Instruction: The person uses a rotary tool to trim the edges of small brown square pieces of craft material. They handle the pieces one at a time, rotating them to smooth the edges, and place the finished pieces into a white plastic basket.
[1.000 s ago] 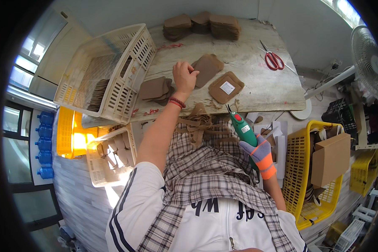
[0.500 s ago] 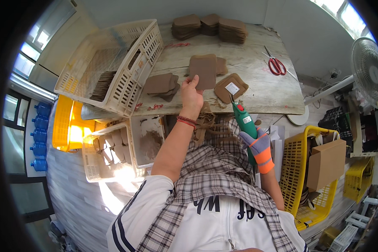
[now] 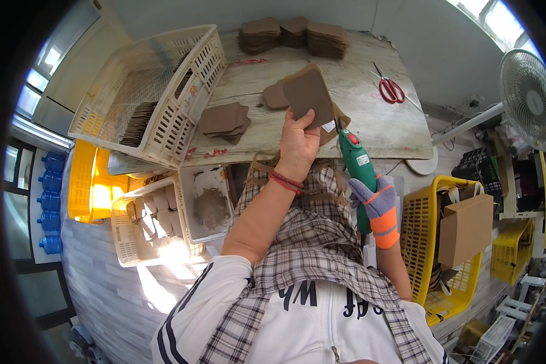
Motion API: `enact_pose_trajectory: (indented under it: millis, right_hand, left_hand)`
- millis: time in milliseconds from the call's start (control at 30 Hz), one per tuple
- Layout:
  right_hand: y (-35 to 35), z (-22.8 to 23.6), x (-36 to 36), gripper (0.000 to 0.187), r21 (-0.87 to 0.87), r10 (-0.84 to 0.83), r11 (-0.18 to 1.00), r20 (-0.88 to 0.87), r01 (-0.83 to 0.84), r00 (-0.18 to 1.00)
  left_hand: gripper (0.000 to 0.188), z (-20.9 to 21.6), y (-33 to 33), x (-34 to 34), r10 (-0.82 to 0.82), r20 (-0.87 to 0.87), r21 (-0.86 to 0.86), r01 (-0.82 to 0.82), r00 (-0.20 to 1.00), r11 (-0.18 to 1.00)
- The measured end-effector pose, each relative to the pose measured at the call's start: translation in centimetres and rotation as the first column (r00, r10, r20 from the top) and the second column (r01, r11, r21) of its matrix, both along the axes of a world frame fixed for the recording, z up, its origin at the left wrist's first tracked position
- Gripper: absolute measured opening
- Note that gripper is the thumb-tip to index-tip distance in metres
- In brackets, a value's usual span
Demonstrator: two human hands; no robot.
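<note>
My left hand (image 3: pixel 300 142) pinches a flat brown rounded-square piece (image 3: pixel 309 97) by its near corner, thumb on top, and holds it tilted above the table. In my right hand (image 3: pixel 376 209), in a grey and orange glove, is a green handheld power tool (image 3: pixel 353 155) with a red button. Its thin dark tip is at the right edge of the held piece. Another brown piece with a white label (image 3: pixel 329 127) lies mostly hidden beneath. A brown piece (image 3: pixel 275 95) lies just beyond my left hand, and a small fanned pile (image 3: pixel 223 119) is to its left.
Stacks of brown pieces (image 3: pixel 326 40) stand at the table's (image 3: pixel 370 142) far edge. Red-handled scissors (image 3: pixel 392 92) lie at the right. A white crate (image 3: pixel 191 100) rests at the left. Yellow crate (image 3: pixel 415 255) and fan (image 3: pixel 531 100) stand to the right; a cream crate (image 3: pixel 127 242) sits below.
My left hand has moved right with the brown piece, now tilted and over the labelled piece. The tool in my right hand has risen slightly and its tip now meets the held piece's edge.
</note>
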State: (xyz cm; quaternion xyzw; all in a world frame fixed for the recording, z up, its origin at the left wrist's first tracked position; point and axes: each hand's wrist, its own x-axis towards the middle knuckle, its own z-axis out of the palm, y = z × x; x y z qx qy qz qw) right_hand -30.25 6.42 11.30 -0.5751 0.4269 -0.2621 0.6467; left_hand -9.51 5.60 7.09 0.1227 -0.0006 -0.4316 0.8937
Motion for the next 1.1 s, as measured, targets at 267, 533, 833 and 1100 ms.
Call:
enact_pose_trajectory:
  millis: [267,533,833,1100]
  right_hand:
    - [0.0,0.3,-0.2,0.033,-0.001,0.029,1.0,-0.02,-0.029,0.999]
    - [-0.3,0.8,-0.3,0.032,0.01,-0.016,1.0,-0.02,0.016,1.0]
    - [-1.6,1.0,-0.7,0.035,0.016,-0.066,0.998,0.007,0.066,0.998]
    - [-2.6,1.8,-3.2,0.034,-0.026,0.065,0.997,-0.16,-0.07,0.985]
  left_hand:
    - [0.035,0.1,0.6,-0.8,-0.038,0.069,-0.01,0.039,0.997,0.999]
    - [0.037,0.2,1.4,-2.6,-0.113,0.176,0.096,0.097,0.978,0.991]
    - [0.039,-1.6,2.4,-4.1,-0.21,0.281,0.121,0.182,0.937,0.976]
    - [0.042,-2.1,4.7,-0.6,-0.364,0.483,0.284,0.251,0.797,0.925]
